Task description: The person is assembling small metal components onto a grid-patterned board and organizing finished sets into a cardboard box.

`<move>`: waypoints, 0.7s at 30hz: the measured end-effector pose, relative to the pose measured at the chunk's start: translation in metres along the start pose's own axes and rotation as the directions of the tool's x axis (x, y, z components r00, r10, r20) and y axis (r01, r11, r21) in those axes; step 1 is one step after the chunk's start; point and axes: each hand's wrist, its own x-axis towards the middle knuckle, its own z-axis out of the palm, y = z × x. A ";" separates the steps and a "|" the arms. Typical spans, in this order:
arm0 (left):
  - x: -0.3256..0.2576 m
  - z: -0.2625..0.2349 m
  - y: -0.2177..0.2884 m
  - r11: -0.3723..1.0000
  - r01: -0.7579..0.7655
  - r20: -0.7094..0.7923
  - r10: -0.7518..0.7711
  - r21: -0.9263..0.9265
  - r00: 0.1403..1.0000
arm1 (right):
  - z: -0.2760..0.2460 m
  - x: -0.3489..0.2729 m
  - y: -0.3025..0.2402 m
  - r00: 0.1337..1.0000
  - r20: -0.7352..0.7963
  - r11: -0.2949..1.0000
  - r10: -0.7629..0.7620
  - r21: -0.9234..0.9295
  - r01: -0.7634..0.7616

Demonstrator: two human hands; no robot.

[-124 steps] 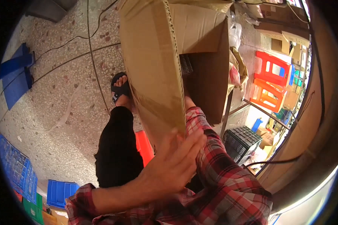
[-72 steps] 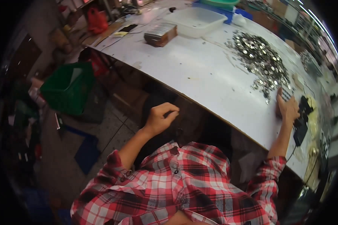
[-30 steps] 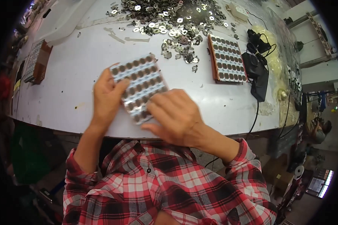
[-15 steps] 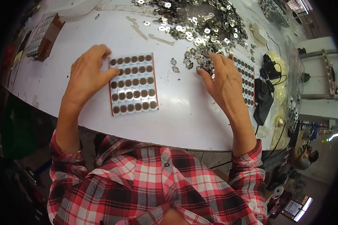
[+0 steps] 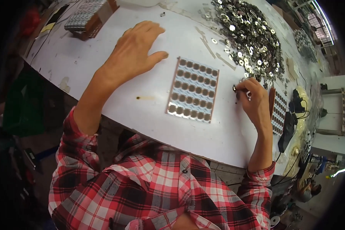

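White table (image 5: 230, 134): panel (image 5: 193, 90) between hands (image 5: 136, 50), metal-parts heap (image 5: 253, 38) beyond.

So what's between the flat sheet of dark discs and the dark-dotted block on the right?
The person's right hand, with a small metal piece in its grip, and some white tabletop. The head view shows it.
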 end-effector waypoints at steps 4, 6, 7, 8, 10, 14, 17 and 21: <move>-0.016 -0.014 -0.028 0.991 0.133 0.067 -0.132 -0.017 0.989 | 0.007 0.034 -0.003 0.997 -0.062 0.992 -0.050 -0.122 0.042; -0.007 0.000 -0.048 0.997 0.075 0.118 -0.076 0.011 0.990 | 0.019 0.067 -0.004 0.992 -0.100 0.996 -0.080 -0.040 0.076; 0.001 0.007 -0.056 0.997 0.078 0.112 -0.077 0.000 0.991 | 0.022 0.086 -0.007 0.986 -0.046 0.982 -0.161 -0.104 0.156; 0.012 0.016 -0.064 0.995 0.096 0.170 -0.089 -0.029 0.981 | 0.033 0.102 -0.004 0.968 -0.083 0.970 -0.239 -0.064 0.234; 0.032 0.035 -0.075 0.992 0.109 0.217 -0.093 -0.060 0.972 | 0.050 0.126 0.005 0.942 -0.072 0.932 -0.328 -0.188 0.310; 0.051 0.073 -0.072 0.994 0.101 0.185 -0.108 0.047 0.977 | 0.056 0.137 0.004 0.929 -0.071 0.881 -0.364 -0.348 0.319; 0.052 0.068 -0.050 0.996 0.076 0.275 -0.064 -0.034 0.959 | 0.053 0.124 0.004 0.898 -0.090 0.841 -0.430 -0.402 0.362; 0.031 0.056 -0.031 0.954 -0.021 0.067 0.043 -0.300 0.997 | 0.039 0.081 -0.024 0.959 -0.112 0.965 -0.261 -0.060 0.256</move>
